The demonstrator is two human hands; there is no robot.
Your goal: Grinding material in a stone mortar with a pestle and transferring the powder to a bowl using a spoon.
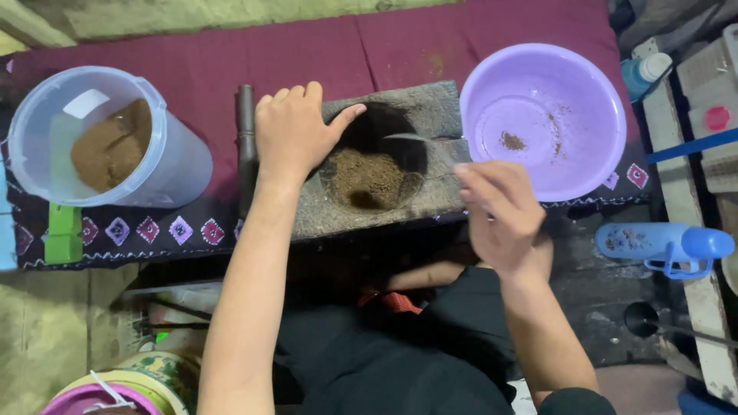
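Centrally, the stone mortar [384,161] sits on the maroon cloth [323,54], brown powder [367,178] filling its hollow. Left hand [290,131] lies flat and open on the mortar's left rim, thumb at the hollow's edge, gripping nothing. Right hand [503,219] closes on a spoon [419,140] whose bowl reaches over the powder. Purple basin [542,119] stands just beside the mortar's right edge; the clear jug [108,138] stands well apart, left.
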